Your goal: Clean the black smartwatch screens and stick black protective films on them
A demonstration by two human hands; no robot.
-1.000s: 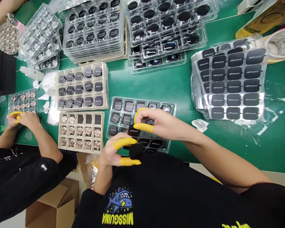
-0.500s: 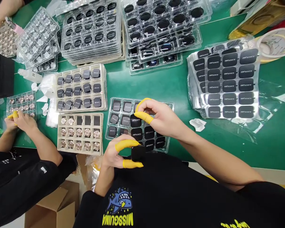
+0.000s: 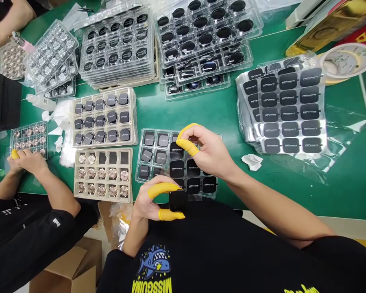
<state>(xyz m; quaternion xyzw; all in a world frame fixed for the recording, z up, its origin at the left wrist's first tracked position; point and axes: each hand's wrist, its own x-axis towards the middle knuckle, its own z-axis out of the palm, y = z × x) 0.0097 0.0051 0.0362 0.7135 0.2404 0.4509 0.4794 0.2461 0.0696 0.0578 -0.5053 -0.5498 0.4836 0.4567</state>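
My left hand [image 3: 154,199], with yellow finger covers, grips a black rounded-square piece [image 3: 178,200] between thumb and finger above the table's front edge. My right hand [image 3: 201,148], also in yellow finger covers, pinches the top left label of a sheet of black rounded-square labels [image 3: 193,186]. Whether that label is peeling off cannot be made out. The sheet lies over the right part of a clear tray [image 3: 138,165], whose left pockets hold dark square pieces [image 3: 161,158].
Left of the clear tray are a beige tray of watches [image 3: 129,199] and a stacked tray of black squares [image 3: 135,118]. Stacked clear trays [image 3: 117,75] stand behind. Label sheets [image 3: 280,114] and tape [image 3: 346,63] lie right. A co-worker's hands [image 3: 27,160] work far left.
The label sheet and my right hand have shifted slightly up and right relative to the clear tray. My left hand keeps its grip on the black piece. The view has shifted slightly.
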